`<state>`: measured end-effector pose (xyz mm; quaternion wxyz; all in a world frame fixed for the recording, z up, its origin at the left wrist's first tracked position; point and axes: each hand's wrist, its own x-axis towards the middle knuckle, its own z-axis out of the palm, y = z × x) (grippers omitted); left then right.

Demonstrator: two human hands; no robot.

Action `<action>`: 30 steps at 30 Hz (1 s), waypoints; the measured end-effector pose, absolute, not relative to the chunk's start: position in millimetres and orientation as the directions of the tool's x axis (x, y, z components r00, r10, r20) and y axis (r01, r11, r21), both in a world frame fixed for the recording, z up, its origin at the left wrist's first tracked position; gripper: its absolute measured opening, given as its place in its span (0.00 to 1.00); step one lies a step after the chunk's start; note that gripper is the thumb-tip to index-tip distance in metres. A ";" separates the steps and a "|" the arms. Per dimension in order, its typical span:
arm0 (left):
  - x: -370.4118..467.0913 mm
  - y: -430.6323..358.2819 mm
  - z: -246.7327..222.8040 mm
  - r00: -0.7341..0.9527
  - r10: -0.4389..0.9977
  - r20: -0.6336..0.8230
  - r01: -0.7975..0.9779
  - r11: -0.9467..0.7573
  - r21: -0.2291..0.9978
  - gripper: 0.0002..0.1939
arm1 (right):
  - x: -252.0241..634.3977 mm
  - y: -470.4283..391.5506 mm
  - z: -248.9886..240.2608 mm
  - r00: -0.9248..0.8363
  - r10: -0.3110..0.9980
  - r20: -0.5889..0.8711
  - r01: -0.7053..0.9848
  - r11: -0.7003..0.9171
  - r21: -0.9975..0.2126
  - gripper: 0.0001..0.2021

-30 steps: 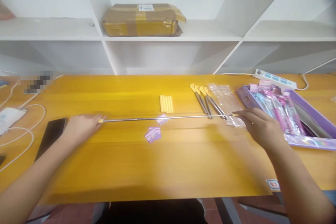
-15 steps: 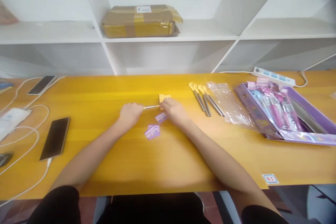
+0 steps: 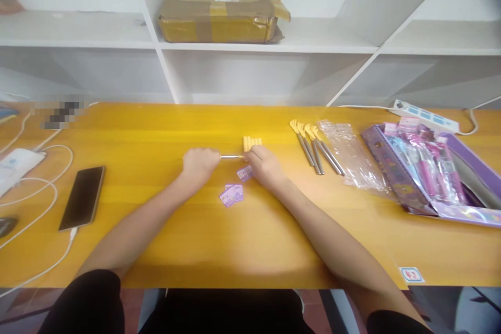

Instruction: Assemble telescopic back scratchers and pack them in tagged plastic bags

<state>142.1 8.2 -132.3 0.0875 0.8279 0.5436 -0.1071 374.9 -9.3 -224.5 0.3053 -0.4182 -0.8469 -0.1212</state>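
Note:
My left hand (image 3: 200, 164) is closed round the left end of a slim pen-like stick (image 3: 231, 156), whose silver shaft and yellowish tip show between my hands. Fingers of my right hand (image 3: 266, 167) are closed at that tip; whether they pinch it or something small on it is hidden. Just behind the right hand lies a row of pale yellow cylinders (image 3: 251, 143), partly covered by it. A small purple card (image 3: 245, 173) lies under the right fingers, and more purple cards (image 3: 231, 195) overlap on the table nearer to me.
Right of my hands lie several grey sticks with yellow curved tops (image 3: 317, 148), then a clear plastic bag (image 3: 354, 159). An open purple box (image 3: 407, 193) holds pink and blue packets. Phones, cables and a power bank-like white block (image 3: 19, 164) are at left; a taped parcel (image 3: 219, 28) sits on the shelf.
The whole view has shifted slightly, with the shelf higher in the picture. Both hands keep nearly the same place and hold on the stick.

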 end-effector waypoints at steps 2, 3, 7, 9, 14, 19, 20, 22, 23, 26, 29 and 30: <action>142.4 8.1 -135.1 0.366 0.896 -0.251 0.923 -0.384 -0.024 0.17 | 375.3 -10.2 -225.3 -0.473 0.631 0.615 0.779 0.625 -0.042 0.14; 142.7 8.0 -136.7 0.361 0.900 -0.244 0.923 -0.383 -0.048 0.18 | 375.6 -10.4 -225.8 -0.477 0.632 0.611 0.779 0.626 -0.040 0.14; 144.1 7.7 -143.4 0.366 0.902 -0.229 0.913 -0.396 -0.101 0.19 | 377.1 -10.9 -228.0 -0.484 0.636 0.600 0.775 0.630 -0.042 0.13; 144.4 7.8 -146.0 0.371 0.900 -0.230 0.908 -0.403 -0.115 0.19 | 377.5 -11.1 -229.0 -0.490 0.625 0.608 0.766 0.641 -0.041 0.12; 144.6 8.4 -148.3 0.376 0.895 -0.239 0.900 -0.415 -0.135 0.17 | 377.6 -12.1 -230.5 -0.490 0.641 0.591 0.774 0.632 -0.044 0.14; 144.2 8.3 -148.0 0.389 0.888 -0.244 0.893 -0.428 -0.136 0.18 | 378.2 -13.1 -229.2 -0.497 0.621 0.606 0.767 0.641 -0.028 0.13; 143.8 8.5 -147.5 0.392 0.887 -0.243 0.892 -0.431 -0.135 0.18 | 378.3 -13.2 -228.2 -0.497 0.617 0.610 0.766 0.643 -0.026 0.12; 142.7 9.5 -145.6 0.397 0.885 -0.241 0.890 -0.436 -0.133 0.19 | 378.3 -13.1 -225.0 -0.498 0.617 0.609 0.768 0.641 -0.022 0.12; 141.9 10.1 -144.1 0.401 0.885 -0.239 0.889 -0.438 -0.131 0.19 | 378.1 -12.9 -222.7 -0.497 0.622 0.604 0.771 0.636 -0.021 0.11; 138.4 11.7 -137.9 0.409 0.884 -0.227 0.887 -0.443 -0.129 0.20 | 377.8 -11.9 -213.5 -0.490 0.646 0.585 0.785 0.619 -0.027 0.11; 133.9 10.6 -132.2 0.415 0.885 -0.210 0.886 -0.445 -0.129 0.19 | 378.3 -11.9 -201.9 -0.498 0.652 0.573 0.783 0.621 -0.027 0.11; 132.5 9.7 -130.9 0.416 0.886 -0.204 0.886 -0.446 -0.129 0.19 | 378.7 -12.8 -197.8 -0.504 0.648 0.572 0.782 0.624 -0.018 0.11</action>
